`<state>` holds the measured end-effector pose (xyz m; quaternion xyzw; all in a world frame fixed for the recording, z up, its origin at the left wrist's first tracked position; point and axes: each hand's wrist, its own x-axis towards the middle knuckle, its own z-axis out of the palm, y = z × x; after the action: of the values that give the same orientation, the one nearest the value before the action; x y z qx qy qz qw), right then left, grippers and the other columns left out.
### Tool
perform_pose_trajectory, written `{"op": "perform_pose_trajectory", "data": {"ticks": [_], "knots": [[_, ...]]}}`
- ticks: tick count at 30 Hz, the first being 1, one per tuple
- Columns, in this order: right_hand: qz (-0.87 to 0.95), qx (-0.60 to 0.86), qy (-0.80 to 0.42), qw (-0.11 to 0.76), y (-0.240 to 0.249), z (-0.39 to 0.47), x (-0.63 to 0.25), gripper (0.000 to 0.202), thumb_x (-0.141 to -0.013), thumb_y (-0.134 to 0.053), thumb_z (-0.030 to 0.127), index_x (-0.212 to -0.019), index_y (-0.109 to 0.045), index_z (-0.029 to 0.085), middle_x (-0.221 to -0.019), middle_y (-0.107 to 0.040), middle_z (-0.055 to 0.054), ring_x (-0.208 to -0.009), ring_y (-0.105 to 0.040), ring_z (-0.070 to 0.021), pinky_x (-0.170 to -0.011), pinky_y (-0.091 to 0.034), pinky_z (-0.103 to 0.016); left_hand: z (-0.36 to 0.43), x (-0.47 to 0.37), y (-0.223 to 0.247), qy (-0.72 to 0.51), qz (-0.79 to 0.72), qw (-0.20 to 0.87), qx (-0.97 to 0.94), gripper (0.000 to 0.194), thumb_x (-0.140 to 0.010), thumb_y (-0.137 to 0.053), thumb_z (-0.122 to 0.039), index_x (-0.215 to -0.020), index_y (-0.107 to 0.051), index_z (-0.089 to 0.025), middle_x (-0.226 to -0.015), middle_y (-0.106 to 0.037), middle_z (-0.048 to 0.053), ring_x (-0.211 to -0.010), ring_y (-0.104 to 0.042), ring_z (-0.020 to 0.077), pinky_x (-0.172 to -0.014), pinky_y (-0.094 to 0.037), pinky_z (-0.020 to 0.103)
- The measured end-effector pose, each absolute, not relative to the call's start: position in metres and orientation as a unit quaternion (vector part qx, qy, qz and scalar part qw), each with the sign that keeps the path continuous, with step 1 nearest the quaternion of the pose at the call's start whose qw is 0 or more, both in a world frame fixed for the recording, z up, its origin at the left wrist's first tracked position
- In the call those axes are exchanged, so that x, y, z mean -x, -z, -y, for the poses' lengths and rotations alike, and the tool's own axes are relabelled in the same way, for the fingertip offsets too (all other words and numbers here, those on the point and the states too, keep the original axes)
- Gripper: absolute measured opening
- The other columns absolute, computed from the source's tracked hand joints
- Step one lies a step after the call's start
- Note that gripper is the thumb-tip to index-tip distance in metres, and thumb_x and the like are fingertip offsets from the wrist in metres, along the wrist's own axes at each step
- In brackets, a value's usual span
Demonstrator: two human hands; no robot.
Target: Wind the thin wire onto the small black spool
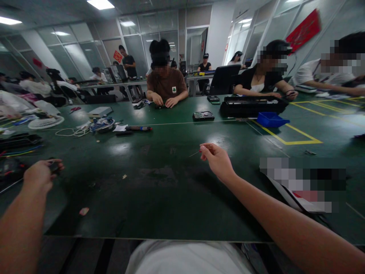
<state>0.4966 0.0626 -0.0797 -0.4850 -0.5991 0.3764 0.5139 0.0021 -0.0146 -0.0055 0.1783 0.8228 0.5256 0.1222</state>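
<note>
My right hand is raised over the middle of the green table. Its fingers are closed on a thin screwdriver with a bit of red at the handle, the shaft pointing left. At the far left, my left hand grips a small dark object, too blurred to name. Beside that hand lie dark parts and a red-and-black item, partly cut off by the frame edge.
Beyond my hands lie a hard drive, a long black casing, a blue bin, a power screwdriver and tangled cables. A pixelated sheet rests at right. Across the table, a person in brown handles small parts.
</note>
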Motion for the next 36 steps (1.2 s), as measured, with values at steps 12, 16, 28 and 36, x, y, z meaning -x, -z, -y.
{"op": "perform_pose_trajectory", "data": {"ticks": [12, 16, 28, 36], "knots": [[0.402, 0.451, -0.587, 0.539, 0.095, -0.068, -0.493, 0.039, -0.075, -0.074, 0.057, -0.076, -0.069, 0.018, -0.047, -0.045, 0.006, -0.045, -0.04, -0.0104, -0.052, -0.041, -0.028, -0.078, -0.186, 0.027, -0.586, -0.48, 0.552, -0.348, 0.019, -0.068, -0.042, -0.018, -0.076, -0.058, -0.014, -0.067, -0.054, 0.007, -0.064, -0.054, 0.02, -0.058, -0.046, 0.03], [0.395, 0.442, -0.591, 0.547, 0.102, -0.075, -0.495, 0.038, -0.074, -0.074, 0.056, -0.068, -0.065, 0.019, -0.04, -0.036, 0.008, -0.041, -0.033, -0.0099, -0.049, -0.04, -0.029, -0.083, -0.257, 0.051, -0.555, -0.443, 0.554, -0.434, 0.018, -0.072, -0.042, -0.022, -0.077, -0.058, -0.015, -0.072, -0.056, 0.006, -0.066, -0.053, 0.0176, -0.061, -0.043, 0.028], [0.438, 0.426, -0.579, 0.54, 0.089, -0.071, -0.497, 0.038, -0.072, -0.076, 0.054, -0.082, -0.071, 0.018, -0.07, -0.065, -0.003, -0.062, -0.06, -0.0148, -0.062, -0.052, -0.031, -0.067, -0.281, 0.098, -0.314, -0.475, 0.256, -0.781, 0.02, -0.085, -0.06, -0.017, -0.105, -0.06, -0.02, -0.108, -0.061, 0.006, -0.104, -0.056, 0.0221, -0.097, -0.044, 0.038], [0.483, 0.411, -0.537, 0.556, 0.085, -0.067, -0.501, 0.036, -0.077, -0.075, 0.051, -0.092, -0.072, 0.018, -0.079, -0.072, -0.004, -0.072, -0.066, -0.0158, -0.072, -0.054, -0.033, -0.063, -0.28, 0.094, -0.319, -0.477, 0.262, -0.776, 0.026, -0.084, -0.065, -0.017, -0.11, -0.064, -0.021, -0.111, -0.067, 0.004, -0.104, -0.06, 0.0217, -0.097, -0.044, 0.038]]}}
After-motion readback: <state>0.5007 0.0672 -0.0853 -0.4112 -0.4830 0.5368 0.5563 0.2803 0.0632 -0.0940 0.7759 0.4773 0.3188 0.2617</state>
